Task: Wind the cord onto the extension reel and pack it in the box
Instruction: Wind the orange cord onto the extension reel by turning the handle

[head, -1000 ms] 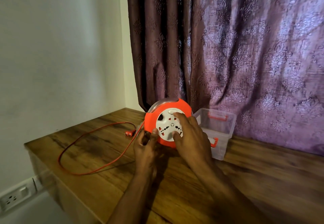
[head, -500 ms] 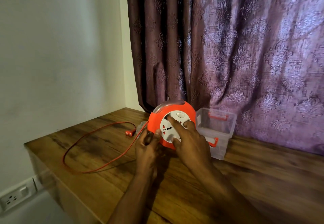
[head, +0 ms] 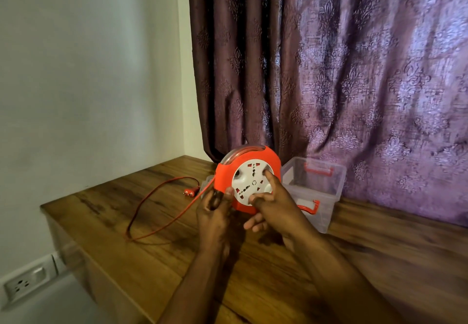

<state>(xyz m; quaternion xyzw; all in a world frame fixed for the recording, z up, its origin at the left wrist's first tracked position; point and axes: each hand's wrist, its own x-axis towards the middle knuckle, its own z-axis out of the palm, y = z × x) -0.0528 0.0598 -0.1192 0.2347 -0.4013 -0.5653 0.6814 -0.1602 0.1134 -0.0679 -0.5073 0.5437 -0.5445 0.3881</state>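
Extension reel (head: 247,180) stands upright on the counter (head: 152,227), hiding part of the clear box (head: 314,192) behind it. Left hand (head: 215,212) grips the reel's lower-left edge. Right hand (head: 272,204) has curled fingers hooked on the white socket face. Cord (head: 162,209) loops left, plug (head: 190,192) blurry. Reel base hidden by both hands.

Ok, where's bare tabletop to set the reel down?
Free: the table right of the right hand, in front of the clear box; also the near-left corner, outside the cord loop. Crowded: around the reel, both hands, left hand, the plug.
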